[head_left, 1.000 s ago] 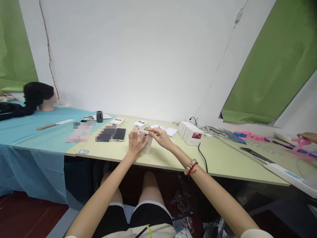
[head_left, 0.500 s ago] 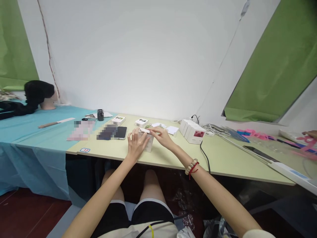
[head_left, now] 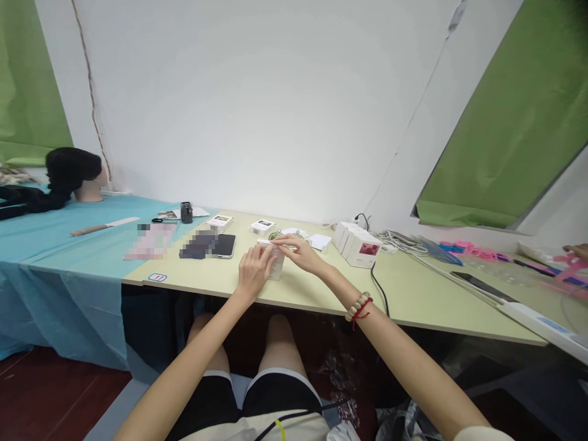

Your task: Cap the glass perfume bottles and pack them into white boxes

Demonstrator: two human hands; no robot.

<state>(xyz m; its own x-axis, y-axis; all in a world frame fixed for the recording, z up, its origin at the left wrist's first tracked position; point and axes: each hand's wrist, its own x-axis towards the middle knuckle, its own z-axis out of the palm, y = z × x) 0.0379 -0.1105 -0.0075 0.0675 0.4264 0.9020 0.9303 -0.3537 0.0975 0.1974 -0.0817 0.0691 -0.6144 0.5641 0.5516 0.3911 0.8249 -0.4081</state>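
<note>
A small white carton (head_left: 277,270) with fine print on its side stands upright near the table's front edge. Wrapped round its left side is my left hand (head_left: 253,268), which partly hides the carton. My right hand (head_left: 302,253), with a beaded bracelet and red string at the wrist, has its fingertips pressed together on the carton's top flap. Just behind the hands lie a green coiled item (head_left: 275,234) and white papers (head_left: 319,241).
A row of white boxes (head_left: 357,245) stands to the right, by cables (head_left: 399,241). Two small boxes (head_left: 263,227) and a phone (head_left: 226,245) lie left. Farther left are a dark jar (head_left: 186,212), a knife-like tool (head_left: 105,227) and a mannequin head (head_left: 89,191). Another person's hand (head_left: 577,250) shows at far right.
The carton's top flap sits lower under my right fingertips. My left fingers have drawn closer together along the carton's side. The carton stays in the same spot.
</note>
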